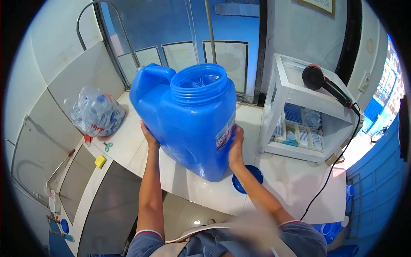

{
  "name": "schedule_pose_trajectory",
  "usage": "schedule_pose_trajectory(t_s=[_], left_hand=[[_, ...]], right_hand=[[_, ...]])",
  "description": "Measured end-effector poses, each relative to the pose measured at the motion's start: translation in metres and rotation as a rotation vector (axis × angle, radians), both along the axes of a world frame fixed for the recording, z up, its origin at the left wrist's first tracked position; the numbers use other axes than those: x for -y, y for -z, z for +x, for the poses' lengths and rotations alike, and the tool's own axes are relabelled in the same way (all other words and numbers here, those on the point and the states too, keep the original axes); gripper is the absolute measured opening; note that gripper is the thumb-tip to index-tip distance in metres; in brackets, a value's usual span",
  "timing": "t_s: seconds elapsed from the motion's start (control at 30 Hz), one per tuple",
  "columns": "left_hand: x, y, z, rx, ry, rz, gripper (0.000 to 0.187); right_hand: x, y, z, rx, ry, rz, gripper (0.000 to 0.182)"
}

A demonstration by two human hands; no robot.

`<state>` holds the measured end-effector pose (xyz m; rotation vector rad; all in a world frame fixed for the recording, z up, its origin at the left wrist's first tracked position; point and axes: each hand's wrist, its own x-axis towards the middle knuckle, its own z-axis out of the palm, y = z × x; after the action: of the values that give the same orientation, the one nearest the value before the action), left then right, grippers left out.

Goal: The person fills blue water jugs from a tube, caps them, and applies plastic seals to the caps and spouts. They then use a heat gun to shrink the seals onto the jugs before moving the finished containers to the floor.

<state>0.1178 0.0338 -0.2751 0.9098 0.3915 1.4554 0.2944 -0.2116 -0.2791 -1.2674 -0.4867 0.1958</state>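
Note:
A large blue plastic container [188,124] with a handle and a wide, uncapped threaded mouth stands on the white tiled counter, tilted in the view. My left hand [150,135] presses against its left side, with the fingertips partly hidden behind it. On the right side, my right hand [236,147] grips the container beside its label. Something clear and shiny shows inside the mouth. Below my right hand, a round blue lid [248,179] lies on the counter, partly covered by my right forearm.
At the right, a white cabinet [299,96] holds baskets, with a black hair dryer [327,85] on top and its cord hanging down. To the left are a filled plastic bag [97,112], small scissors [108,146] and a yellow sponge [100,161]. Windows stand behind.

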Motion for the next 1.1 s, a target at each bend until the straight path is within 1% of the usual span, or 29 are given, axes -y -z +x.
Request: schedule_pose_trajectory(t_s=[0.03,0.07,0.1,0.13,0.2,0.27,0.3,0.33,0.37,0.4,0.43,0.47,0.5,0.53,0.6,0.63,0.67,0.73,0.8,0.83,0.87,0.9,0.93,0.97,1.0,1.07,1.1], left_hand=[[-0.008,-0.002,0.009,-0.025,0.045,0.002,0.056],[-0.020,0.002,0.017,-0.051,0.093,0.001,0.057],[-0.034,0.003,0.024,-0.043,0.158,-0.041,0.056],[-0.042,0.003,0.029,-0.044,0.173,-0.044,0.056],[-0.051,0.004,0.041,-0.032,0.340,-0.056,0.056],[-0.063,0.009,0.047,-0.042,0.386,-0.055,0.056],[-0.066,0.010,0.050,-0.051,0.413,-0.048,0.056],[-0.063,0.006,0.050,-0.050,0.416,-0.046,0.056],[-0.056,0.000,0.049,-0.049,0.420,-0.027,0.056],[-0.051,-0.003,0.049,-0.047,0.422,-0.010,0.056],[-0.052,0.002,0.049,-0.047,0.411,-0.013,0.056],[-0.056,0.009,0.050,-0.153,0.267,0.074,0.056],[-0.059,0.013,0.046,-0.261,0.122,0.156,0.056],[-0.060,0.013,0.041,-0.263,0.107,0.147,0.056],[-0.057,0.014,0.033,-0.691,-0.097,0.481,0.044],[-0.036,0.002,0.028,-0.699,-0.111,0.335,0.046],[-0.020,0.003,0.025,-0.697,-0.123,0.322,0.046],[0.020,0.016,0.021,-0.738,-0.618,0.375,0.048],[0.096,0.022,0.016,-0.753,-0.770,0.581,0.048],[0.132,0.042,0.016,-0.763,-0.760,0.651,0.052],[0.164,0.065,0.009,-0.825,-0.632,0.817,0.053],[0.196,0.068,0.012,-0.680,-0.635,1.172,0.050],[0.221,0.073,0.009,-0.682,-0.357,1.346,0.046],[0.245,0.061,0.010,-0.713,-0.120,1.491,0.045],[0.258,0.060,0.018,-0.722,-0.104,1.471,0.045],[0.276,0.061,0.032,-1.057,0.287,1.376,0.073],[0.282,0.065,0.038,-1.053,0.324,1.360,0.073]], right_hand=[[-0.001,0.011,0.012,0.020,-0.092,0.127,0.051],[0.002,0.012,0.028,0.021,-0.083,0.131,0.051],[0.006,0.013,0.047,-0.138,-0.219,0.103,0.047],[0.006,0.013,0.061,-0.299,-0.351,0.074,0.043],[-0.033,0.034,0.097,-0.244,-0.056,0.037,0.034],[-0.084,0.090,0.154,-0.034,0.225,-0.347,0.032],[-0.107,0.117,0.173,-0.034,0.232,-0.347,0.032],[-0.129,0.141,0.188,-0.132,-0.027,-0.167,0.034],[-0.142,0.147,0.195,-0.226,-0.288,0.016,0.036],[-0.144,0.136,0.193,-0.223,-0.291,0.016,0.036],[-0.141,0.118,0.183,-0.193,-0.346,-0.008,0.037],[-0.137,0.096,0.172,-0.164,-0.407,-0.033,0.037],[-0.131,0.075,0.162,-0.241,-0.400,-0.076,0.037],[-0.140,0.077,0.166,-0.242,-0.415,-0.085,0.037],[-0.159,0.096,0.176,0.256,-0.464,-0.098,0.035],[-0.144,0.076,0.163,0.023,-0.585,-0.031,0.033],[-0.139,0.067,0.155,0.003,-0.621,-0.014,0.033],[-0.136,0.053,0.148,0.036,-0.680,0.005,0.033],[-0.131,0.038,0.143,0.066,-0.732,0.013,0.033],[-0.128,0.032,0.142,0.077,-0.761,0.016,0.033],[-0.125,0.024,0.140,0.089,-0.787,0.019,0.033],[-0.123,0.018,0.138,0.103,-0.816,0.023,0.033],[-0.122,0.011,0.136,0.118,-0.847,0.026,0.033],[-0.120,0.006,0.135,0.128,-0.869,0.027,0.033],[-0.119,0.001,0.135,0.133,-0.894,0.029,0.034],[-0.116,-0.004,0.134,0.138,-0.935,0.035,0.034],[-0.114,-0.006,0.135,0.130,-0.946,0.027,0.034]])
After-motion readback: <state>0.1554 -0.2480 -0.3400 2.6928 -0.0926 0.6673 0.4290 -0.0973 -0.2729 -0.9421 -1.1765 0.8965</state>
